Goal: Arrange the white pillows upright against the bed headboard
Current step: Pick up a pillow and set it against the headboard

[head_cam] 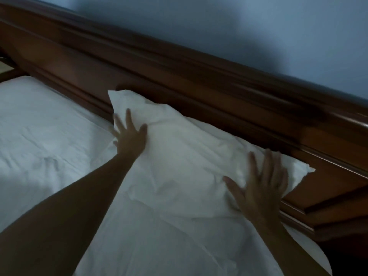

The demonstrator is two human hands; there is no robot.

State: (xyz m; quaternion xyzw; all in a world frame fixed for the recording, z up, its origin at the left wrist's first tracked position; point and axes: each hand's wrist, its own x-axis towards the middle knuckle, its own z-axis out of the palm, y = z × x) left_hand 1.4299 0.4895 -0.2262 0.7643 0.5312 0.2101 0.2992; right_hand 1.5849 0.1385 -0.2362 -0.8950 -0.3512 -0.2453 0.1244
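Both hands flat, fingers spread, gripping nothing: my left hand (130, 137) and right hand (262, 184) press the white pillow (189, 156) leaning on the headboard (179, 76), mid-frame.

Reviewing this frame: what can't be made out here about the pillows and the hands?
- Head view, pillow: lower edge merges with the bedding, so how upright it stands is unclear.
- Right hand: motion-blurred; finger contact with the pillow uncertain.
- White bedding at left: cut off by the edge; second pillow or mattress, cannot tell.
- Headboard: blurred, dim.
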